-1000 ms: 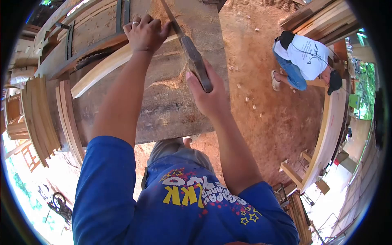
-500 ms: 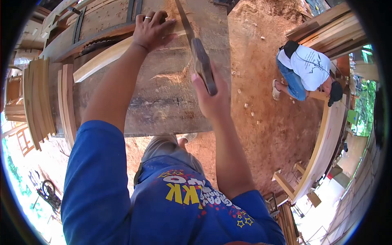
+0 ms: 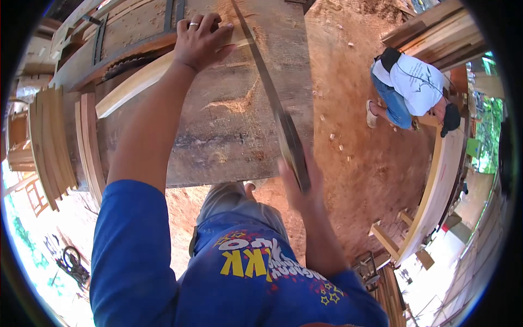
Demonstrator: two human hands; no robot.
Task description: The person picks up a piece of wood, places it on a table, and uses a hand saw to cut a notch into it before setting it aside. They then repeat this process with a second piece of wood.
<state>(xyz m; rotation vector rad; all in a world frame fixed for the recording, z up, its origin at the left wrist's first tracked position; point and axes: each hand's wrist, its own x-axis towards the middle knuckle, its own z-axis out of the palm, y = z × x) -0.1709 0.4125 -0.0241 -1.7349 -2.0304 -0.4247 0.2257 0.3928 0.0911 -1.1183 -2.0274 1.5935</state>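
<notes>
My left hand (image 3: 202,42) presses down on a pale, slightly curved wooden plank (image 3: 133,89), its fingers bent over the plank and the thumb stretched to the right. A ring sits on one finger. My right hand (image 3: 300,180), smeared by motion, is closed round the handle of a handsaw (image 3: 267,82). The long, narrow blade slants up and left, crossing by the plank's right end near my left thumb. Both the plank and the saw are over a worn wooden workbench (image 3: 218,158). Sawdust (image 3: 237,103) lies beside the blade.
Upright boards (image 3: 52,141) lean at the left. On the right, a crouching person (image 3: 411,87) in a white shirt bends over a long pale beam (image 3: 430,201). Stacked timber (image 3: 438,35) lies behind them. Wood scraps dot the earth floor (image 3: 359,180).
My right hand has drawn the saw back toward my body and to the right, so more of the blade shows. My left hand stays on the plank, and the view has shifted slightly.
</notes>
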